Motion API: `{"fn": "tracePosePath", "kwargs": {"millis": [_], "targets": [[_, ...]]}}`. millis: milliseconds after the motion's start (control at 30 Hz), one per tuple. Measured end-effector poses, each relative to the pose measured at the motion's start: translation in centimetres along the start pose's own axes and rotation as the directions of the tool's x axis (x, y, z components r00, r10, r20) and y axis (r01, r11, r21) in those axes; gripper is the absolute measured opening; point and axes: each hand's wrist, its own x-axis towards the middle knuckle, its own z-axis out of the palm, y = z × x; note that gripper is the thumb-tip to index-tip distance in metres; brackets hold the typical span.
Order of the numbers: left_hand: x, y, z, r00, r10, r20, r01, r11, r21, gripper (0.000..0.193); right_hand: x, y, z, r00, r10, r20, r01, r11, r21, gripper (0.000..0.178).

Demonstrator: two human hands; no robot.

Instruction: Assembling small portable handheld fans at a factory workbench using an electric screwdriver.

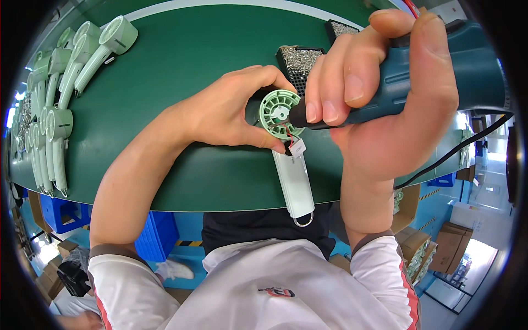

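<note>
My left hand (234, 110) is curled round the light green round head of a handheld fan (281, 104), thumb on its near side. The fan's white handle (294, 184) points toward me and ends in a metal ring. A white tag with a red wire (297, 147) hangs where head and handle meet. My right hand (385, 93) grips a dark teal electric screwdriver (467, 69), lying sideways with its black nose (301, 114) at the fan head. The nose hides the very tip, so whether it touches a screw I cannot tell.
A black tray of small screws (300, 63) stands just beyond the fan, and another screw tray (341, 30) lies farther back. Several green-and-white fans (113, 41) lie at the left of the green table (187, 49). A black cable (462, 146) runs down at the right. Blue bins (158, 236) stand below the table edge.
</note>
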Motion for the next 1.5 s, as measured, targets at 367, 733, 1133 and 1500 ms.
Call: {"fn": "tracePosePath", "kwargs": {"millis": [367,733,1133,1500], "targets": [[0.4,-0.3,0.1,1.000,0.025,0.015,-0.025,1.000,-0.013,0.067,-0.9,0.3,0.4,0.994,0.060,-0.095,-0.064,0.997,-0.034,0.044],[1.3,-1.6,1.5,0.985,0.158,-0.066,-0.154,0.986,0.066,0.071,-1.3,2.9,2.2,0.998,-0.034,-0.044,0.041,0.985,0.168,0.025],[2.1,-1.9,2.0,0.991,0.134,-0.017,-0.134,0.991,0.017,0.073,-1.4,2.9,1.9,0.996,0.021,-0.090,-0.010,0.992,0.125,0.031],[0.1,0.5,-0.2,0.998,-0.049,0.046,0.048,0.999,0.017,0.068,0.4,2.0,-4.7,0.939,-0.342,0.040,0.293,0.856,0.425,0.040]]}}
